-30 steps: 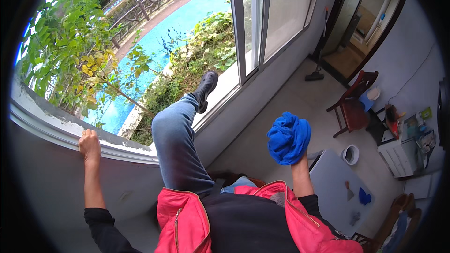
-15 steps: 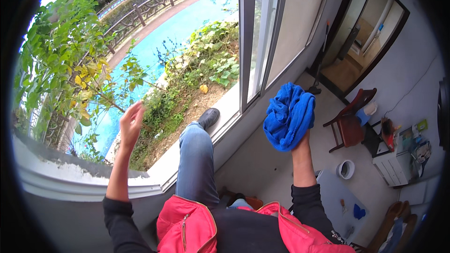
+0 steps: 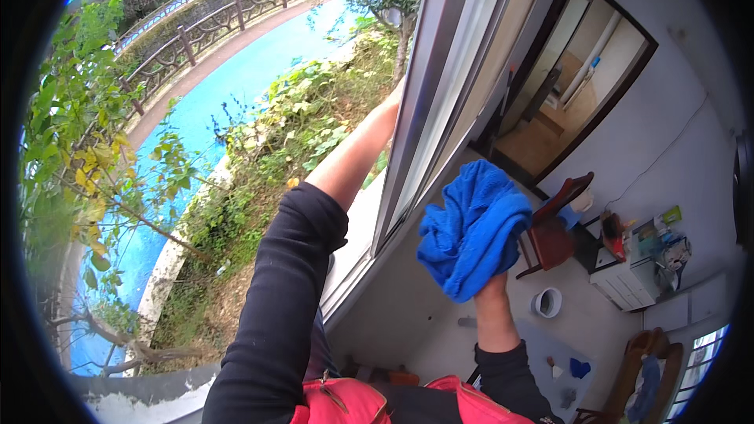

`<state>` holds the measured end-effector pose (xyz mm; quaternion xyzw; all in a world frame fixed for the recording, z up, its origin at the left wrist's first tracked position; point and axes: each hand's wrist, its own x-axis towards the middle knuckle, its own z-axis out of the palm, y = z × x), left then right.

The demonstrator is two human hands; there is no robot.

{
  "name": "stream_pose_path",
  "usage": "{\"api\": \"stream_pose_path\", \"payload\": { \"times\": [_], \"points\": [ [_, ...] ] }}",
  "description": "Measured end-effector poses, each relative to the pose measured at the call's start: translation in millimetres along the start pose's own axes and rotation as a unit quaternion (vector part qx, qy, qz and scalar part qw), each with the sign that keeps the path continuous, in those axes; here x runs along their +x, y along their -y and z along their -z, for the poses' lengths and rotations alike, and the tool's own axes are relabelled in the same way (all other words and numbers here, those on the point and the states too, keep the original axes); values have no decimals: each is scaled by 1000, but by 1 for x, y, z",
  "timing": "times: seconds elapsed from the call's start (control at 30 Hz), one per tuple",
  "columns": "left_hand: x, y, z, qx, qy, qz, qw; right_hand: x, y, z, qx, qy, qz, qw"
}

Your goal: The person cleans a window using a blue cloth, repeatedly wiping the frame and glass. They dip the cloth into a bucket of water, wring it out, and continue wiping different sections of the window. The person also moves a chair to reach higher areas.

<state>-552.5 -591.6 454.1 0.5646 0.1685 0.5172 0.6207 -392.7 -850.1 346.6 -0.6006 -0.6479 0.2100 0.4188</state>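
Observation:
A bunched blue cloth (image 3: 474, 229) rests over my right hand (image 3: 493, 286), which grips it from below; the fingers are covered by its folds. My left arm stretches forward and up through the open side of the window. At its end my left hand (image 3: 396, 99) meets the edge of the sliding window frame (image 3: 424, 102). Its fingers are hidden behind that frame, so I cannot see how they are closed. The white sill (image 3: 357, 224) runs beneath the left arm.
Outside lie plants, a blue path (image 3: 192, 102) and a brown railing (image 3: 239, 12). Indoors, a red-brown chair (image 3: 554, 228), a white bucket (image 3: 546, 302), a cluttered white cabinet (image 3: 624, 284) and a grey board (image 3: 542, 349) stand or lie below me. A doorway (image 3: 577, 71) is beyond.
My left hand has swung from the open window's left side to the frame on the right. My view has turned right and tilted, and the right hand still holds the cloth.

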Motion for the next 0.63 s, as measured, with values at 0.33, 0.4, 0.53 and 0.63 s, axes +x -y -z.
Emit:
{"api": "stream_pose_path", "payload": {
  "times": [0.33,0.4,0.53,0.63],
  "points": [
    [13,8,0,91,52,-127,986,62,85,-23,-88,-183,272,941],
    [10,10,4,160,20,-177,971,73,94,-22,-97,-193,266,939],
    [7,16,10,180,19,-151,972,109,102,-30,-365,-317,336,808],
    [9,8,16,257,26,-152,954,131,106,-26,-367,-322,350,800]
  ]
}}
